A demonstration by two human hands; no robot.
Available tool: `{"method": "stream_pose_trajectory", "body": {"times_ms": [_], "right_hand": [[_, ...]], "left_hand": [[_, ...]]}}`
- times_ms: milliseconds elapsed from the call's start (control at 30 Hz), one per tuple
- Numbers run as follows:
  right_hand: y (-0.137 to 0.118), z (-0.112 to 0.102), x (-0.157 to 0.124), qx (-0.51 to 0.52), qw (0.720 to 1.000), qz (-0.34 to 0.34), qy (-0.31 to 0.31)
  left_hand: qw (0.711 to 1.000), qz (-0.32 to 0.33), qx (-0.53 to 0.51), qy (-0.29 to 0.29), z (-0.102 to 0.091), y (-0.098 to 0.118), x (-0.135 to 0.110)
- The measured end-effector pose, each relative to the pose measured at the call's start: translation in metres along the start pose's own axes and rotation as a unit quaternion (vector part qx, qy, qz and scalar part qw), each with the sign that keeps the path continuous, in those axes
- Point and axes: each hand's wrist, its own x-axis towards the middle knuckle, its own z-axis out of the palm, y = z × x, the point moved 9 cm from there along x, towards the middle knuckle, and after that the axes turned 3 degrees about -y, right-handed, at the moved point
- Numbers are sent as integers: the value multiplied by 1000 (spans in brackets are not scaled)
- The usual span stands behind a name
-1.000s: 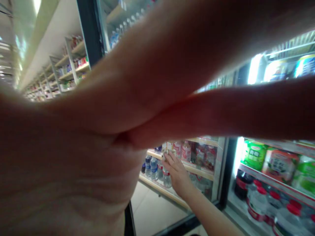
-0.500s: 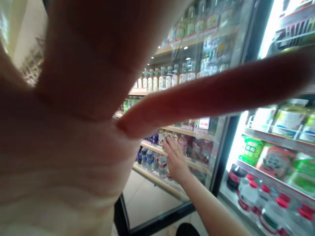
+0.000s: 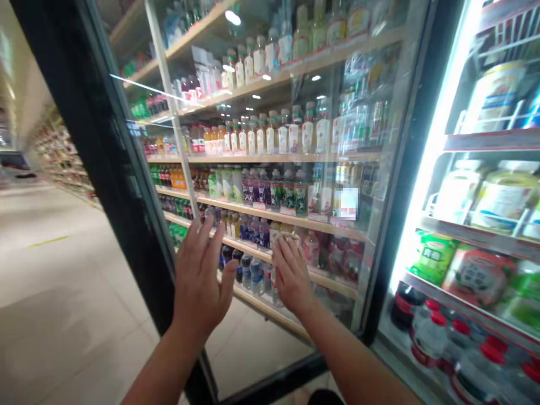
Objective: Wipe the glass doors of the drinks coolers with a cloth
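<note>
A glass cooler door [image 3: 270, 332] with a black frame stands open in front of me, and shelves of bottles show in its glass. My right hand [image 3: 293, 275] presses a crumpled, pale patterned cloth [image 3: 287, 238] against the pane, fingers bent over it. To the left, my left hand [image 3: 202, 275] is raised near the door's lower left part, its fingers extended and thumb apart, with nothing in it. Whether its palm touches the glass I cannot tell.
At the right is the lit cooler, with a shelf edge [image 3: 472, 298], green and orange packs, and red-capped bottles [image 3: 430, 337] at the bottom. The black door frame [image 3: 105, 185] slants down on the left. Beyond lie a tiled floor [image 3: 63, 292] and distant shelving [image 3: 63, 149].
My left hand has moved from right before the camera, where it covered much of the view, down and away toward the door. The right hand has shifted slightly left with the cloth.
</note>
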Motion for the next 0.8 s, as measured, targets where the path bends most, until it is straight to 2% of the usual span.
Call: {"method": "stream_pose_trajectory", "body": {"times_ms": [67, 100, 200, 367, 467, 600, 800], "right_hand": [[3, -2, 5, -5, 1000, -16, 25], [7, -5, 8, -8, 999, -19, 36], [32, -17, 18, -12, 997, 8, 79], [96, -45, 21, 1, 976, 143, 163], [115, -54, 19, 20, 957, 209, 199], [104, -49, 17, 36, 940, 256, 224], [50, -21, 21, 30, 958, 196, 209]], "left_hand": [[979, 102, 122, 124, -9, 24, 9], [965, 123, 170, 155, -9, 30, 12], [952, 104, 230, 171, -1, 24, 25], [950, 77, 253, 167, 10, 8, 35], [949, 73, 255, 169, 15, 6, 33], [953, 68, 249, 159, 18, 6, 31], [958, 64, 238, 148, 18, 5, 29]]}}
